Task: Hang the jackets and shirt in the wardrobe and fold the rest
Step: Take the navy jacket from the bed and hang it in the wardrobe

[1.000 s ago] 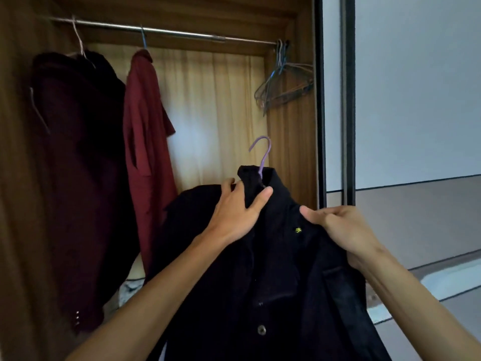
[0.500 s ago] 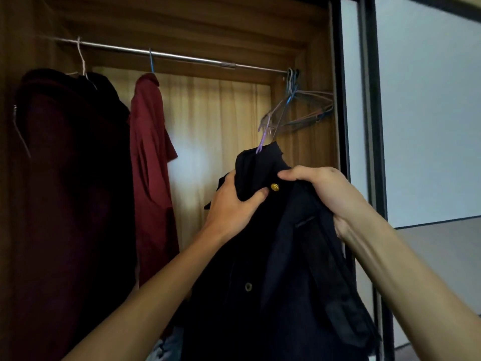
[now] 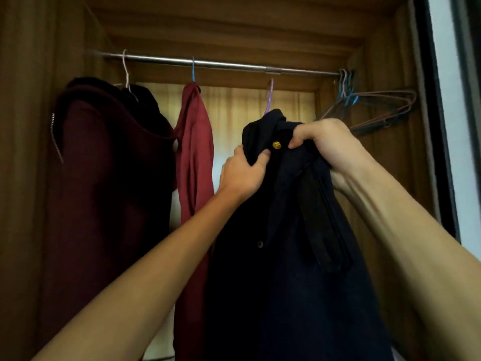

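Note:
A dark navy jacket (image 3: pixel 286 269) with a gold button hangs from a purple hanger (image 3: pixel 269 100), whose hook tip is just below the metal rail (image 3: pixel 229 64). My left hand (image 3: pixel 242 173) grips the jacket's collar on its left side. Its right shoulder is bunched in the grip of my right hand (image 3: pixel 325 142). To the left, a maroon jacket (image 3: pixel 104 178) on a white hanger and a red shirt (image 3: pixel 195 157) on a blue hanger hang from the rail.
Several bare wire hangers (image 3: pixel 377 108) bunch at the rail's right end. The wooden wardrobe side wall (image 3: pixel 385 61) stands close on the right, with a dark door frame (image 3: pixel 432 100) beyond. A pale curtain (image 3: pixel 234 113) backs the wardrobe.
Both hands have lifted the navy jacket up toward the rail, and the view has tilted upward. The purple hanger hook now sits close under the rail.

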`<state>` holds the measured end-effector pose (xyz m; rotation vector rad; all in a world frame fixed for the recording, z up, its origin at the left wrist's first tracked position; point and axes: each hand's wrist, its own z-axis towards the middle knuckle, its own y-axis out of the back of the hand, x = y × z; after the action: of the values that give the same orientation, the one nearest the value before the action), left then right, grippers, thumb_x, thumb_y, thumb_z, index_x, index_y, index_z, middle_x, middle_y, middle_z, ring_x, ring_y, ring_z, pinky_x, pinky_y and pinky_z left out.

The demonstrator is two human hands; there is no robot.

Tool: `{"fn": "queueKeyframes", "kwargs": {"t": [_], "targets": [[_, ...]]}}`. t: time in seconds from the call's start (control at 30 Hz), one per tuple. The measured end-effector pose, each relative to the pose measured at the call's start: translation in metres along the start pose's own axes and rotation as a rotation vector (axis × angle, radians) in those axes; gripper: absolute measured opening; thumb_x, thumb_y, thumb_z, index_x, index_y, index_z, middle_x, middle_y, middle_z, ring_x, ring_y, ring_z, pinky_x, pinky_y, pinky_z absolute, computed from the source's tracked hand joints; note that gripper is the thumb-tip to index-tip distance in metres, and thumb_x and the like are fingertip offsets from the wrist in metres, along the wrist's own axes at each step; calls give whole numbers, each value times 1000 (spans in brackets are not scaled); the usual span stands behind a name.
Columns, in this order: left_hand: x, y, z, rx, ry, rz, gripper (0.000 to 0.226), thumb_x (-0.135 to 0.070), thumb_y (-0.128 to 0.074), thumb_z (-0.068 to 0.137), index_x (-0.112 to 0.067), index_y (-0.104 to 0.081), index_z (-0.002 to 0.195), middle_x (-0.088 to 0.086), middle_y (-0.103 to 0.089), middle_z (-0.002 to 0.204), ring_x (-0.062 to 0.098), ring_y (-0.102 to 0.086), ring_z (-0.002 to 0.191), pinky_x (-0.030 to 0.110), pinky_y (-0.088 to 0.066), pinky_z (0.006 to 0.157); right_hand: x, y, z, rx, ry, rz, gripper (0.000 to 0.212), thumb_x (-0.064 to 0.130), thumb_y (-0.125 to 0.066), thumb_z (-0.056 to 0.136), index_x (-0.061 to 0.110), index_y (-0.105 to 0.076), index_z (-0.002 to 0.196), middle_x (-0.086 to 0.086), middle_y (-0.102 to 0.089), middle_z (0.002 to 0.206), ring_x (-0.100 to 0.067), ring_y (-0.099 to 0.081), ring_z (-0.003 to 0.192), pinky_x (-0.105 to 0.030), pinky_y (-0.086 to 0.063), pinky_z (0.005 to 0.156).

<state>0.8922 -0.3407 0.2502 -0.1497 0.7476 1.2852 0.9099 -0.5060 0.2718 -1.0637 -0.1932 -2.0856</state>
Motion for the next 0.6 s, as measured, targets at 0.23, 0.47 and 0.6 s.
{"fn": "queueKeyframes", "kwargs": {"t": [0.23,0.47,0.6], "targets": [[2,26,79,-68,-89,49,55,-44,-45,102,-19,-38,150,5,-51,147,27,-46,136,28,-36,101,9,-37,99,34,162,7,31,-12,-56,62,2,-53,89,-11,-50,68,-23,-57,54,-28,-46,50],[20,44,176,-3,-75,-52,81,-57,-53,71,-27,-47,146,2,-59,140,23,-55,129,43,-42,112,25,-67,192,36,207,21,34,-12,-55,64,-2,-53,96,-8,-50,59,-21,-54,42,-26,-45,48],[41,40,209,-17,-58,-54,84,-57,-59,63,-28,-52,142,2,-63,135,22,-59,124,42,-44,110,21,-82,227,40,197,-41,17,-12,-56,64,-2,-57,78,-10,-49,59,-23,-53,45,-27,-43,50]]}}
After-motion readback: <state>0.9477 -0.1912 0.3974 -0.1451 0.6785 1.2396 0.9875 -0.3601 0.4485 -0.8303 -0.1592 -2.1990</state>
